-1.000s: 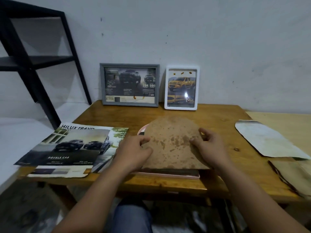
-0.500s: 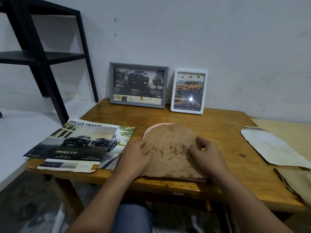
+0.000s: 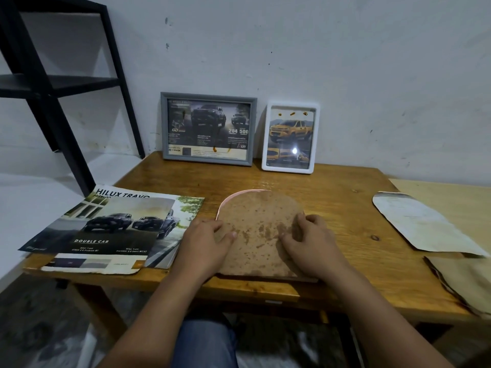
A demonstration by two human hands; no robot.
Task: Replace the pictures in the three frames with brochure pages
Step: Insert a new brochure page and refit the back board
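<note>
A pink arch-topped frame (image 3: pixel 240 193) lies face down near the table's front edge, covered by its stained brown backing board (image 3: pixel 259 229). My left hand (image 3: pixel 206 245) rests on the board's left edge, thumb on top. On the right side my right hand (image 3: pixel 309 241) presses down, fingers curled on the board. A grey frame (image 3: pixel 208 128) and a white frame (image 3: pixel 291 136) lean upright against the wall, both showing truck brochure pages. A car brochure (image 3: pixel 111 227) lies flat at the left.
The wooden table (image 3: pixel 350 208) stands against a white wall. A worn white arch-shaped sheet (image 3: pixel 419 224) and a brown sheet (image 3: pixel 465 280) lie at the right. A black metal shelf (image 3: pixel 53 83) stands at the back left.
The camera view has shifted a little. My hands have slid slightly on the backing board, which now covers more of the pink frame's near edge.
</note>
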